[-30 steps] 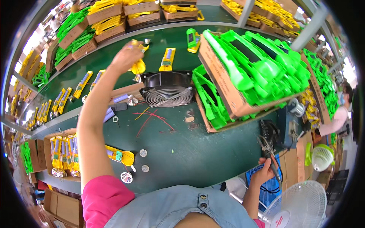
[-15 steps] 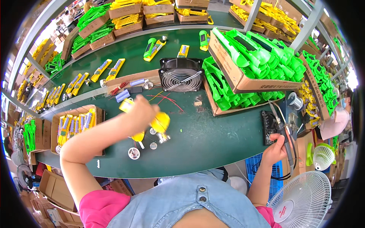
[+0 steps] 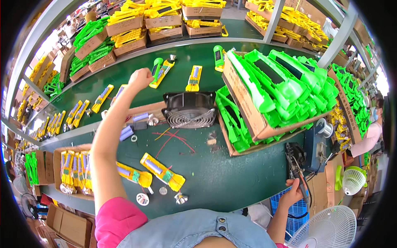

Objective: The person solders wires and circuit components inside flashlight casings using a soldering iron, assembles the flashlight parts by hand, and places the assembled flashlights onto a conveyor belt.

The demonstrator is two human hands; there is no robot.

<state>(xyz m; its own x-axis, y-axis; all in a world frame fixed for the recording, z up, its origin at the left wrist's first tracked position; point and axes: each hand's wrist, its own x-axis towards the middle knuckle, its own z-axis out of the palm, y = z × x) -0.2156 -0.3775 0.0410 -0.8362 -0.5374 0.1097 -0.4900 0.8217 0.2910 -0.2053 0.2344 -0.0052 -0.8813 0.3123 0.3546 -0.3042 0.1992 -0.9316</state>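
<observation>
Green casing (image 3: 156,69), smooth moulded plastic, elongated and rounded at its far end, lying on the far left of the green work surface against a yellow shell (image 3: 164,74) of similar narrow form. The left hand (image 3: 142,77) is at the casing's near left side, its fingers curled inward; the fingertips are hidden, so whether they pinch the plastic cannot be told. At the near right, the right hand (image 3: 294,192) closes its fingers about the slender dark handle of a soldering iron (image 3: 304,191), tilted beside a black stand (image 3: 295,153).

Nearer on the table (image 3: 231,177), left of centre, a second yellow shell (image 3: 162,171) lies obliquely, carrying a smooth lilac cylinder (image 3: 153,166) and a small green circuit board (image 3: 167,177). Just beside its near end rests a glossy, cup-shaped metallic reflector (image 3: 180,198). Fine red wires (image 3: 178,141) cross on the matt green top beyond.

At the centre stands a black fan (image 3: 189,99), square-framed, with a grille of concentric metal rings. To its right, a tilted corrugated cardboard box (image 3: 245,103) is heaped with glossy green casings (image 3: 285,89). Farther right is a round spool (image 3: 325,128) of silvery wire.
</observation>
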